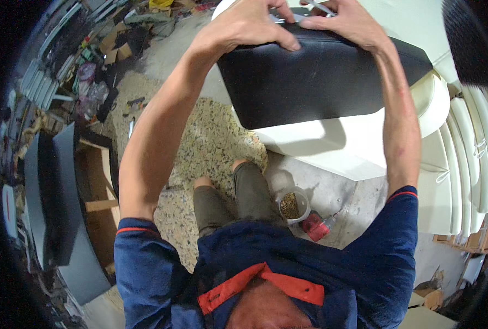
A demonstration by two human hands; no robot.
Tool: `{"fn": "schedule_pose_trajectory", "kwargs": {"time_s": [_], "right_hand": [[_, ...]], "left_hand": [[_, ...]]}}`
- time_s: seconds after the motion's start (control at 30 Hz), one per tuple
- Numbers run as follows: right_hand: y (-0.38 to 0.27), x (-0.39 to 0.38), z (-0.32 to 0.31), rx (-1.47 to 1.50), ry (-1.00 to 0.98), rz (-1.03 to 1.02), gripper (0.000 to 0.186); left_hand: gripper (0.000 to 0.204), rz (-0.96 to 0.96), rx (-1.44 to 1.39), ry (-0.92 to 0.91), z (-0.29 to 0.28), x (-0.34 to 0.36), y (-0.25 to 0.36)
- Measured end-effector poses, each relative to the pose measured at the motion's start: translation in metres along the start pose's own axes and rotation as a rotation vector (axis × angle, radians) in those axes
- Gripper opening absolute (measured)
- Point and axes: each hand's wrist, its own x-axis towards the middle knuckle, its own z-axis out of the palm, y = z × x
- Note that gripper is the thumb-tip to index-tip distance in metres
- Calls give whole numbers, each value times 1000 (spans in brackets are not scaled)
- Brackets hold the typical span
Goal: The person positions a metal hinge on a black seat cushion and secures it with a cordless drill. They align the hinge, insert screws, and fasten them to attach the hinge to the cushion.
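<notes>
A black upholstered panel (304,82) with a seam along its upper edge rests on a large white upholstered piece (331,145). My left hand (249,24) grips the panel's far edge, its thumb lying on the black cover and its fingers bent over the edge. Close to its right, my right hand (348,24) is closed at the same edge. A thin, pale grey, metal-looking piece (322,7) sticks up between its fingers; its kind cannot be made out, as the top of the picture cuts it off.
By my knees stands a clear tub (293,206) of small brass-coloured pieces, next to a red container (315,226). White padded panels (469,164) are stacked at right. Grey panels (63,203) and a wooden frame (98,205) stand at left. Scraps (93,82) litter the far left floor.
</notes>
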Motion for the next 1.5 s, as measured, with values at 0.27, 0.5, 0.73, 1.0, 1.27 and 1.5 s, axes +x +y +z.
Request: {"fn": "schedule_pose_trajectory", "kwargs": {"time_s": [0.27,0.5,0.73,1.0,1.27,1.5], "right_hand": [[45,-87,-86,-267,461,170,39],[190,-339,36,-333,461,972,35],[180,-401,135,-421,388,909,47],[115,-342,97,-669,228,851,83],[21,-219,-32,-362,581,697,86],[-19,-234,56,1206,540,1334,59]], "left_hand": [[46,643,-292,374,21,16,-41],[54,-34,7,18,-5,-4,-15],[59,-53,-54,33,11,5,-4],[49,-95,-142,135,7,-16,-1],[66,-166,35,120,13,-7,2],[94,-365,-193,-55,9,-5,13]]}}
